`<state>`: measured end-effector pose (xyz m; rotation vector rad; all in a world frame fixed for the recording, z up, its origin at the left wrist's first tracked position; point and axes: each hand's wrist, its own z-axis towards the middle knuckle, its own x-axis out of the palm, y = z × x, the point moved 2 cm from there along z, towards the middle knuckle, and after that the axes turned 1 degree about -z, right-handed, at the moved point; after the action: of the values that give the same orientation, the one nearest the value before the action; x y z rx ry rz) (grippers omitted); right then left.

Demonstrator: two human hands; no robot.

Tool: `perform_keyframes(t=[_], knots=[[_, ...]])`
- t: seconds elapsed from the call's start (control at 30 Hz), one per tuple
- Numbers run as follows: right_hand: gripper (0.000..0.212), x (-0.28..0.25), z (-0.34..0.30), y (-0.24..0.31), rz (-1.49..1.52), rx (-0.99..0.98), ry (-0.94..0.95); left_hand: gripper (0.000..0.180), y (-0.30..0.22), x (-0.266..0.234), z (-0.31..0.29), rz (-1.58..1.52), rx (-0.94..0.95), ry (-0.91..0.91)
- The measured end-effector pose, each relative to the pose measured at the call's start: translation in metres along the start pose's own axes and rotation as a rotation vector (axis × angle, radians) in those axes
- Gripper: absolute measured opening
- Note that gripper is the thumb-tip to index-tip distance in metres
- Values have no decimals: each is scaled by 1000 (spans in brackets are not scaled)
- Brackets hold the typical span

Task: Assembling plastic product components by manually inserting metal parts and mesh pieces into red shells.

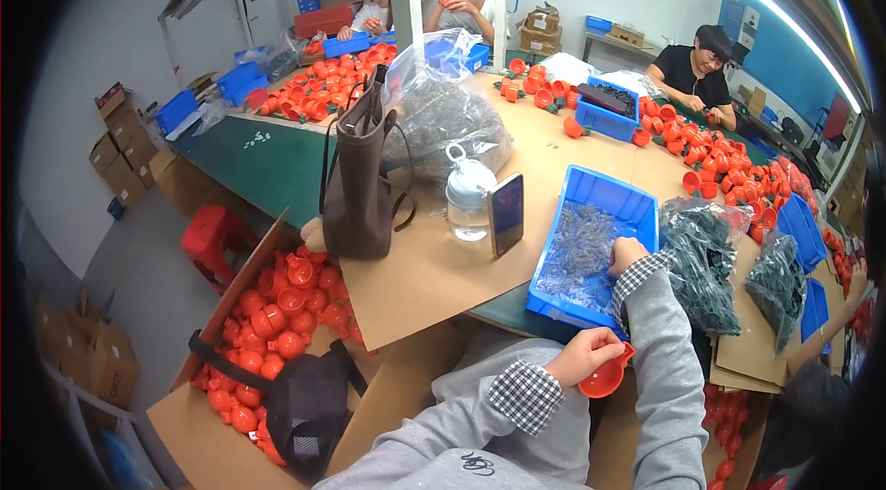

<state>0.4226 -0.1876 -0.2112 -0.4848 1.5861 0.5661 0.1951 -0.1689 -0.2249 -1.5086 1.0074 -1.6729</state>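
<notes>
My left hand (581, 355) is closed on the rim of a small orange-red plastic cup (604, 379), held low in front of my lap with its hollow side showing. My right hand (627, 256) reaches into a blue plastic bin (569, 310) on the table. Its fingers are drawn together and point down at a heap of tiny, greyish, see-through parts (581, 245). Whatever sits between those fingertips is too small to make out. Beside the bin, to the right, lies a clear bag of dark green parts (700, 268).
A phone (507, 215), a water bottle (469, 195) and a brown handbag (362, 181) stand left of the bin. An open carton of orange-red pieces (268, 324) with a black bag (309, 407) is at lower left. Co-workers sit across the table behind more orange-red cups (715, 158).
</notes>
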Motion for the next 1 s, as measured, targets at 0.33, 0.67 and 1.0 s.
perform_keyframes(t=[0.33, 0.67, 1.0], knots=[[13, -14, -10, 13, 113, -110, 74, 15, -4, -1, -3, -24, -32, -32], [7, -90, -81, 21, 836, -171, -299, 13, -5, 0, -7, -131, -58, -90], [10, -59, -216, 22, 1512, -160, -399, 16, -7, 0, -13, -199, -22, -112]])
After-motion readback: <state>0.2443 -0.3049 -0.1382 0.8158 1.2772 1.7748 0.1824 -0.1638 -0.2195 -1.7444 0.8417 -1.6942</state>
